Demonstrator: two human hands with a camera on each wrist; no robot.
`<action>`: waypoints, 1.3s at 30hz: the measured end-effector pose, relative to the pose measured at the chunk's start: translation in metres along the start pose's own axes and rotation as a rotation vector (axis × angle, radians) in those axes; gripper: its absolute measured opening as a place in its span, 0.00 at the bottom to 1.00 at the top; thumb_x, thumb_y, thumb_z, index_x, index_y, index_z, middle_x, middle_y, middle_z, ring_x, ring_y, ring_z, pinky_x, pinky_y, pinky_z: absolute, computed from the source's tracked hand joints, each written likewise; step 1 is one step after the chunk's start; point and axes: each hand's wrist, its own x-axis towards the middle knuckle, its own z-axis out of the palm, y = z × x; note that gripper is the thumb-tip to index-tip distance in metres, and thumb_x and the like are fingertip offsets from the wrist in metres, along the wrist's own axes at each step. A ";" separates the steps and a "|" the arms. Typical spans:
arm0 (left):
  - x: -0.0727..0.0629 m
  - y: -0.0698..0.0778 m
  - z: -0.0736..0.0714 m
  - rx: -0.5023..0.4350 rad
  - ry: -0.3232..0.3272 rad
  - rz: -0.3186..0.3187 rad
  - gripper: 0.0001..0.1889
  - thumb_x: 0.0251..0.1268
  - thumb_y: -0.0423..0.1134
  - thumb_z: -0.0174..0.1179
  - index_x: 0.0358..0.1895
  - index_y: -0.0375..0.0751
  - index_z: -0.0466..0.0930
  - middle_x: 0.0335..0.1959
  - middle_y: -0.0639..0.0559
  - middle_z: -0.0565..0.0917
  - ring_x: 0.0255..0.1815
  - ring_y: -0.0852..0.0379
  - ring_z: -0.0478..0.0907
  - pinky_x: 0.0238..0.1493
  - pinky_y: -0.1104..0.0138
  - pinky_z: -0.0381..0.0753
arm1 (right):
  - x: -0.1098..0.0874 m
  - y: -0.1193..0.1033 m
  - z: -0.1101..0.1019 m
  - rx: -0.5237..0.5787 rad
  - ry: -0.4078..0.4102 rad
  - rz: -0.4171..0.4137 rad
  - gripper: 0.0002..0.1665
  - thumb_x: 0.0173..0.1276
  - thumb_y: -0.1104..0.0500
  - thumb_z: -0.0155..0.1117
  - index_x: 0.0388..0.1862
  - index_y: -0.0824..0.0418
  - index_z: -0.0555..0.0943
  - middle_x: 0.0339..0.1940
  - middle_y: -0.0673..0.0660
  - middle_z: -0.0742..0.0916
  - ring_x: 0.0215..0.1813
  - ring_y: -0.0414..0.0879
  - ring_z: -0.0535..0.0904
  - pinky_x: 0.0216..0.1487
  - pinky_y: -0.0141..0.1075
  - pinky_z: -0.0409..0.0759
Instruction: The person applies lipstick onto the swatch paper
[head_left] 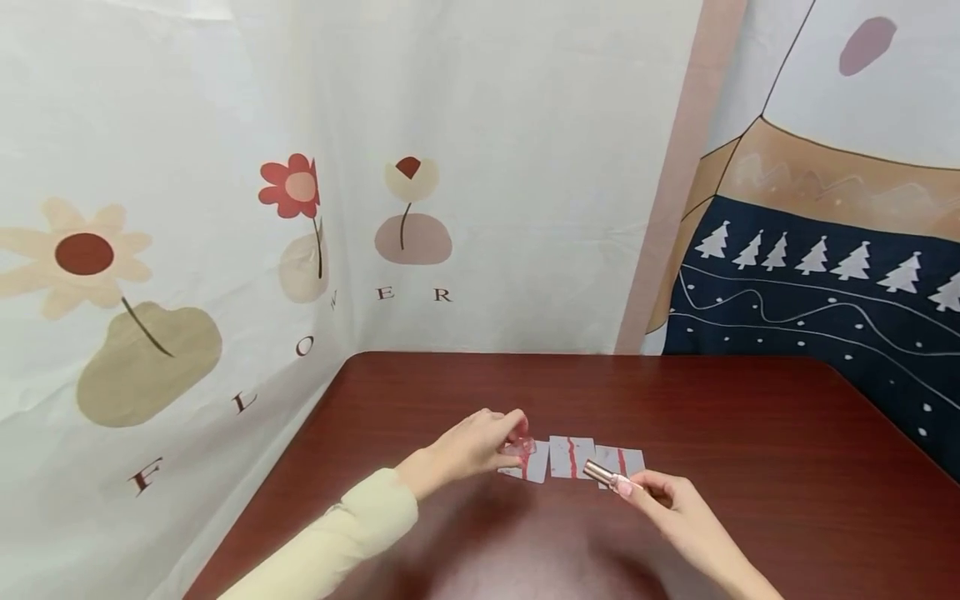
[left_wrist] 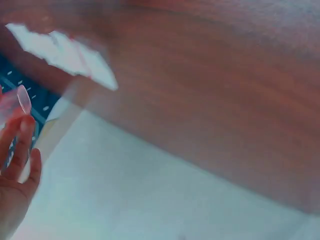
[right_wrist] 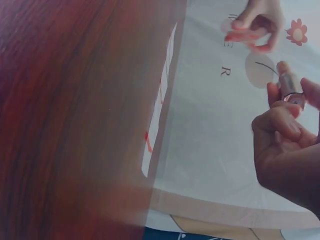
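Note:
My left hand (head_left: 480, 442) pinches a small clear, pink-tinted plastic piece (head_left: 520, 447) above the leftmost card. In the left wrist view this piece (left_wrist: 17, 102) shows a round rim at the fingertips; its exact kind is unclear. My right hand (head_left: 678, 508) grips a shiny rose-gold lipstick tube (head_left: 600, 473) between thumb and fingers, its metallic end pointing up and left. Three white cards with red streaks lie side by side on the table: a left card (head_left: 537, 468), partly behind the left hand, a middle card (head_left: 561, 457) and a right card (head_left: 634, 460), partly hidden by the tube.
The dark red-brown wooden table (head_left: 750, 433) has rounded far corners. A pale curtain (head_left: 525, 167) with printed flowers and letters hangs behind and along the left side. Navy fabric with white trees (head_left: 817, 292) hangs at the right.

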 end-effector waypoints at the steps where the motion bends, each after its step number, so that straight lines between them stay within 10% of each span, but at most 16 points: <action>1: 0.000 0.003 -0.004 0.030 0.003 0.037 0.17 0.49 0.43 0.71 0.36 0.44 0.72 0.23 0.59 0.77 0.26 0.65 0.73 0.39 0.70 0.72 | -0.001 -0.001 0.001 0.002 -0.004 -0.019 0.08 0.67 0.55 0.59 0.33 0.57 0.81 0.24 0.47 0.80 0.25 0.38 0.71 0.25 0.31 0.69; 11: 0.003 0.030 -0.023 0.197 0.060 0.262 0.15 0.49 0.52 0.69 0.36 0.50 0.79 0.25 0.64 0.81 0.27 0.65 0.72 0.40 0.70 0.71 | 0.001 -0.013 0.011 0.004 0.021 -0.146 0.11 0.68 0.56 0.59 0.23 0.50 0.77 0.18 0.44 0.73 0.23 0.36 0.67 0.23 0.31 0.66; 30: 0.005 0.048 -0.012 0.132 0.038 0.236 0.09 0.53 0.49 0.67 0.36 0.53 0.83 0.25 0.66 0.79 0.27 0.67 0.71 0.31 0.77 0.69 | 0.006 -0.008 0.020 -0.022 -0.002 -0.073 0.12 0.66 0.55 0.61 0.21 0.51 0.77 0.16 0.42 0.72 0.21 0.33 0.64 0.21 0.29 0.64; 39: 0.012 0.066 -0.011 0.131 0.002 0.244 0.07 0.56 0.46 0.64 0.36 0.51 0.83 0.26 0.63 0.78 0.27 0.68 0.71 0.28 0.78 0.67 | 0.011 -0.008 0.025 0.044 -0.159 -0.111 0.13 0.71 0.55 0.54 0.25 0.54 0.77 0.15 0.42 0.68 0.18 0.31 0.61 0.17 0.28 0.62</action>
